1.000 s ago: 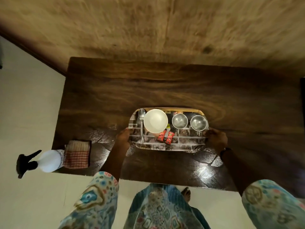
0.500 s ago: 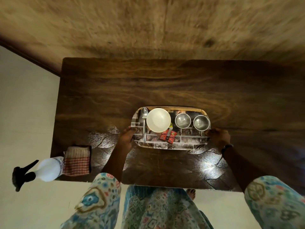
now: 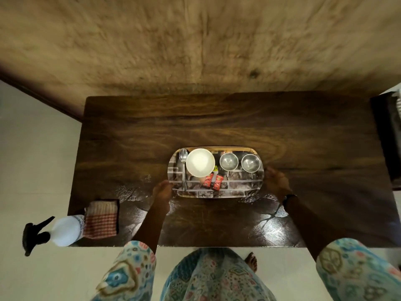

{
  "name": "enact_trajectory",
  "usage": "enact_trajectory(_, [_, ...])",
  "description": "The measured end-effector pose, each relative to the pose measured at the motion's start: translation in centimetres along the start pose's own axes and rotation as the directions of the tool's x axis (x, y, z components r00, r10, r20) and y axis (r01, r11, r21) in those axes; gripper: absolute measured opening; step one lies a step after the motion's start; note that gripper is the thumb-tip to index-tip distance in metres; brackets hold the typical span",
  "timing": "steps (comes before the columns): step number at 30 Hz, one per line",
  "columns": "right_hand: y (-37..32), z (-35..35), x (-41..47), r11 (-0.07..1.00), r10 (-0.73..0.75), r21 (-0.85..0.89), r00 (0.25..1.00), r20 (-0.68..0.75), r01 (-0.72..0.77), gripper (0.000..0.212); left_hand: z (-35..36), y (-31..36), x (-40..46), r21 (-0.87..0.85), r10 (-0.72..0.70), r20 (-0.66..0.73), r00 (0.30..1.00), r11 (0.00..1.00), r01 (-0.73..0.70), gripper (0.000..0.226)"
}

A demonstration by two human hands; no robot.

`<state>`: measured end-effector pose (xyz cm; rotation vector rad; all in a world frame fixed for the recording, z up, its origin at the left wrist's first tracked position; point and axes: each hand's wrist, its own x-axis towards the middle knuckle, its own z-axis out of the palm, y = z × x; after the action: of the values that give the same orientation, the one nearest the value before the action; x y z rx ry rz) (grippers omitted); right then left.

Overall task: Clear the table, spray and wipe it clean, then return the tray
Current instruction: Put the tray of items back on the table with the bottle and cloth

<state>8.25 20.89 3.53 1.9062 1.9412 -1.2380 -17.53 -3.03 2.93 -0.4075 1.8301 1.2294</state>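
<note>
the left hand [image 3: 163, 190] grips the tray [image 3: 238, 190] at its left end and the right hand [image 3: 276, 181] grips its right end, fingers curled on the rim; between the two sets of fingers lie a spoon [image 3: 183, 165], a white bowl [image 3: 200, 165], two steel cups [image 3: 229, 161] and red sachets [image 3: 213, 181]. the tray sits on the dark wooden table [image 3: 217, 122]; well to the left of the left fingers, a checked cloth [image 3: 101, 218] touches a spray bottle [image 3: 65, 230] at the table's near corner.

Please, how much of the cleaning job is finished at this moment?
Spraying and wiping look done: the table shines wet near its front edge, and the checked cloth and spray bottle lie aside. In hand: both hands hold the loaded tray by its ends. Left: letting go.
</note>
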Motion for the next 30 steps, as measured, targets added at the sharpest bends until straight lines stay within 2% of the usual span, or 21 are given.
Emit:
enact_trajectory(3, [-0.1,-0.8,-2.3,0.988,-0.130,0.071,0.987,-0.093,0.137,0.027,0.1,-0.5,-2.8,0.004,0.082,0.000,0.997,0.997,-0.082,0.035])
enact_trajectory(7, [0.0,-2.4,-5.6,0.950,-0.228,0.178,0.961,-0.159,0.255,0.019,2.4,0.7,-8.1,0.021,0.091,0.006,0.996,0.996,-0.092,0.017])
enact_trajectory(9, [0.5,-3.2,-6.4,0.935,-0.219,0.256,0.967,-0.133,0.247,0.015,3.7,1.2,-9.9,-0.010,0.067,-0.017,0.998,0.998,-0.067,0.015])
enact_trajectory(14, [1.8,-7.7,-10.6,0.884,-0.215,0.395,0.967,-0.134,0.251,0.016,6.4,1.6,-16.8,-0.100,0.117,0.082,0.990,0.989,-0.108,0.022])
enact_trajectory(21, [1.4,-11.9,-16.4,0.857,-0.352,0.352,0.927,-0.132,0.376,0.019,7.8,0.0,-25.0,-0.144,0.222,0.099,0.970,0.968,-0.207,0.022])
enact_trajectory(25, [0.0,-12.1,-19.1,0.831,-0.452,0.309,0.885,-0.110,0.462,0.016,5.9,-1.3,-27.8,-0.206,0.283,0.074,0.956,0.943,-0.263,0.019])
enact_trajectory(28, [-1.6,-11.1,-20.7,0.811,-0.525,0.250,0.847,-0.086,0.529,0.018,3.1,-2.8,-28.8,-0.248,0.311,0.048,0.949,0.924,-0.290,0.010])
enact_trajectory(30, [-3.2,-9.9,-21.8,0.804,-0.545,0.249,0.836,-0.056,0.540,0.018,0.8,-3.7,-29.0,-0.259,0.321,0.020,0.947,0.916,-0.306,0.024])
